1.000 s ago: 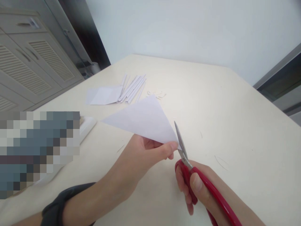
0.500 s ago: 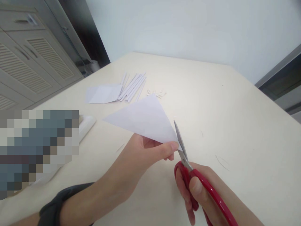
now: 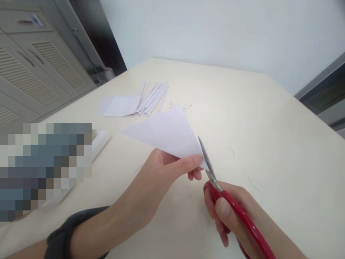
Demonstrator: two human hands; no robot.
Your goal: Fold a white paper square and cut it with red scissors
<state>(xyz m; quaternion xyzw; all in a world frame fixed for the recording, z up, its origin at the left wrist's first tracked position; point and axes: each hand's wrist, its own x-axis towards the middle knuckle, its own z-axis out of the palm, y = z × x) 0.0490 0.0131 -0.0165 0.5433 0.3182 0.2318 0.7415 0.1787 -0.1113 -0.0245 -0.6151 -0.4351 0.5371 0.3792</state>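
My left hand pinches a white triangular sheet of paper near its right-hand corner, thumb on top and fingers beneath. The paper is held above the table, one point toward the left and one toward the back. In my right hand are red-handled scissors, with fingers and thumb in or around the handles. The scissor blades lie along the paper's right edge, close to the left thumb. One blade shows above the paper, while part of the other is hidden by it.
Behind the paper lie a flat white sheet, several narrow paper strips and small white scraps. A pixelated object rests at the left on the pale table. Thin hair-like strands are on the right. A wall stands behind.
The left thumb has shifted slightly up along the paper. The scissor blades and handles have drawn closer together, and the right hand has moved slightly to the right.
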